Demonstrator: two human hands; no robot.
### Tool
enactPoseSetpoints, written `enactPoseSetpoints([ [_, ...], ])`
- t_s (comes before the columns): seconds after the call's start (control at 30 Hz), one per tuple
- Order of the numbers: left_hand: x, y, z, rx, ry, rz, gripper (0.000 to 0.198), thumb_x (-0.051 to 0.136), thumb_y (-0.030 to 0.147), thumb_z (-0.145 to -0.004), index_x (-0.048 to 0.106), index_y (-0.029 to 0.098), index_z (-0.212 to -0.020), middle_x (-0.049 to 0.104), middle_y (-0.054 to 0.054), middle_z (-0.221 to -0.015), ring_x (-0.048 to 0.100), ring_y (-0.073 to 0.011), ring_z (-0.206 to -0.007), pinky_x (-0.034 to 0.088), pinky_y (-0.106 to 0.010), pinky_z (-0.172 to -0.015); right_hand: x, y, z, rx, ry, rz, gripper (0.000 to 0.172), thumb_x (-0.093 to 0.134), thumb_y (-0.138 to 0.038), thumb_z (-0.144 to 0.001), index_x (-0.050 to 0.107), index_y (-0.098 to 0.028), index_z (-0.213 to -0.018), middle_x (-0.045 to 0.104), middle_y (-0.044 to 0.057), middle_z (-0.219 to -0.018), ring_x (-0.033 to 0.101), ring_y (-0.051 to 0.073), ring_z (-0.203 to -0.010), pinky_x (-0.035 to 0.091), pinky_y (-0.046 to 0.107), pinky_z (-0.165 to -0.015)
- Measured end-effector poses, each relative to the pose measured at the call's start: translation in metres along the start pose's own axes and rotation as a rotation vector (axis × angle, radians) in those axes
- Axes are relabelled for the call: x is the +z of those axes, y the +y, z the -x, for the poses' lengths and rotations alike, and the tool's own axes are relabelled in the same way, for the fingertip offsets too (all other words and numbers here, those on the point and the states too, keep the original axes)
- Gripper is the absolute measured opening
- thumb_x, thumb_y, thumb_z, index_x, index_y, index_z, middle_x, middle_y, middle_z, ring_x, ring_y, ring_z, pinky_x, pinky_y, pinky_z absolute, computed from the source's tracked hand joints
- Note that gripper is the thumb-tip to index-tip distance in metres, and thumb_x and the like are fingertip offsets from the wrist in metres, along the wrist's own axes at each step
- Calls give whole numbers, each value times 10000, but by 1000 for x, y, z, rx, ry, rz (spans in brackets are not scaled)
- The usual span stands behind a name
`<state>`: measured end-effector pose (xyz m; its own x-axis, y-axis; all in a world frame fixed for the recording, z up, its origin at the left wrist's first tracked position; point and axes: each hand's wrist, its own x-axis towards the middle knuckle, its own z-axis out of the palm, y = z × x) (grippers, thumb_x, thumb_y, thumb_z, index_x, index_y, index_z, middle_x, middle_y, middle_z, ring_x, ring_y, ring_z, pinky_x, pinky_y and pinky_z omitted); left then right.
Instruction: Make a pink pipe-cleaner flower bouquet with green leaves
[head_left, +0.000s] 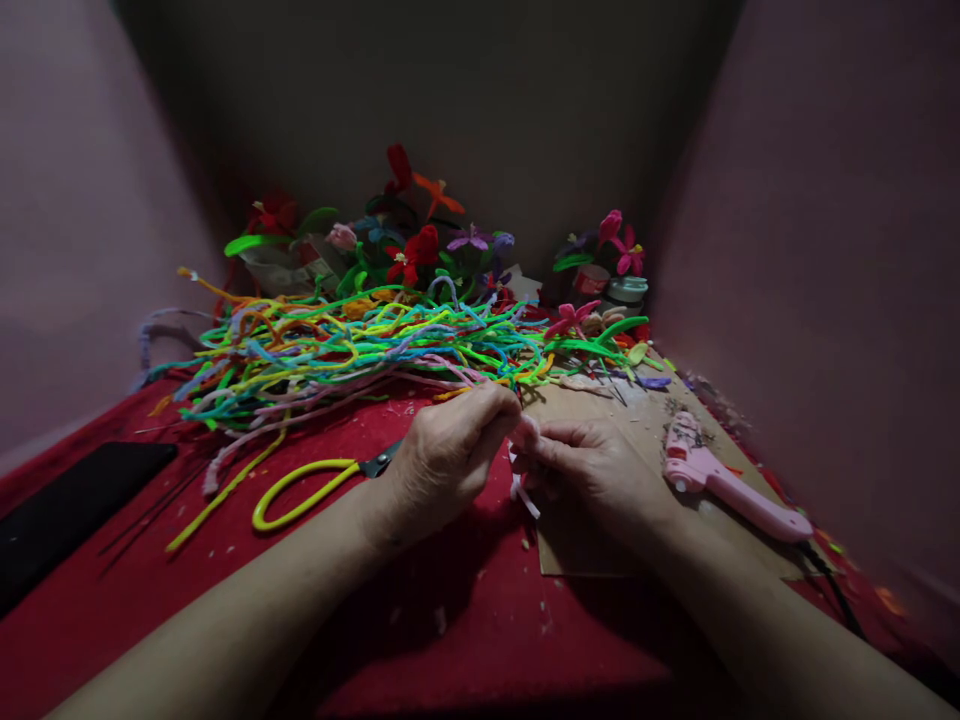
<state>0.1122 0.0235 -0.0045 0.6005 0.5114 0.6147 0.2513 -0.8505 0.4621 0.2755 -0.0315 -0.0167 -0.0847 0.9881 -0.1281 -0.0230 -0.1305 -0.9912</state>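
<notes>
A pale pink pipe cleaner point(525, 497) hangs down between my two hands, its lower end loose and bent. My left hand point(457, 450) is closed, with the fingers curled in at the pipe cleaner's upper part. My right hand point(600, 470) pinches the same piece from the other side, thumb and forefinger together. The fingertips of both hands nearly meet, so most of the piece is hidden. Yellow-handled scissors point(307, 492) lie left of my left hand, their blades partly behind it. A large heap of coloured pipe cleaners point(360, 345) spreads just beyond my hands.
A pink glue gun point(739, 488) with a dark cord lies on a cardboard sheet point(585, 555) at the right. A black flat object point(82, 500) rests at the left on the red cloth point(450, 650). Finished pipe-cleaner flowers point(412, 255) and small jars point(626, 290) stand along the back.
</notes>
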Motion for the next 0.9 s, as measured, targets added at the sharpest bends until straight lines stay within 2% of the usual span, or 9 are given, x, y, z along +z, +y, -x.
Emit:
enactPoseSetpoints([
  [0.17, -1, 3, -1, -46, 35, 21, 63, 492, 150, -843, 535, 167, -884, 640, -37, -848, 596, -105, -727, 447, -192, -664, 1, 0, 2, -72, 71, 97, 385, 583, -506, -761, 595, -150, -615, 485, -20, -530, 367, 77, -478, 254, 223, -462],
  [0.4, -2, 6, -3, -92, 35, 53, 72, 482, 165, -843, 541, 168, -884, 639, -27, -793, 603, -105, -691, 446, -184, -621, 2, 0, 4, -129, 110, 158, 335, 585, -478, -769, 668, -165, -682, 514, -13, -560, 404, 92, -515, 302, 215, -476],
  [0.63, -2, 7, -3, -109, 31, 68, 86, 482, 166, -843, 553, 161, -892, 648, -32, -807, 599, -104, -688, 449, -192, -646, 2, 1, 4, -115, 116, 163, 349, 568, -473, -785, 654, -155, -669, 509, -15, -542, 402, 83, -495, 302, 208, -457],
  [0.73, -2, 4, -3, -114, 22, 55, 90, 477, 176, -847, 551, 168, -897, 653, -29, -817, 595, -102, -687, 447, -191, -650, 3, -1, 2, -79, 119, 93, 329, 594, -445, -770, 627, -142, -647, 507, -19, -538, 406, 74, -480, 301, 206, -452],
  [0.83, -1, 2, -2, -115, 56, 3, 85, 481, 182, -843, 559, 168, -875, 639, -15, -770, 566, -92, -630, 433, -187, -618, 5, -4, 1, -51, 145, -76, 254, 665, -387, -716, 608, -148, -777, 536, -29, -570, 439, 67, -458, 332, 207, -456],
  [0.9, -1, 1, -3, -123, 81, -16, 87, 485, 182, -840, 567, 167, -864, 632, -13, -762, 557, -92, -625, 426, -190, -609, 6, -7, 1, -59, 170, -172, 297, 712, -349, -670, 562, -167, -852, 566, -32, -597, 478, 75, -456, 358, 211, -456],
])
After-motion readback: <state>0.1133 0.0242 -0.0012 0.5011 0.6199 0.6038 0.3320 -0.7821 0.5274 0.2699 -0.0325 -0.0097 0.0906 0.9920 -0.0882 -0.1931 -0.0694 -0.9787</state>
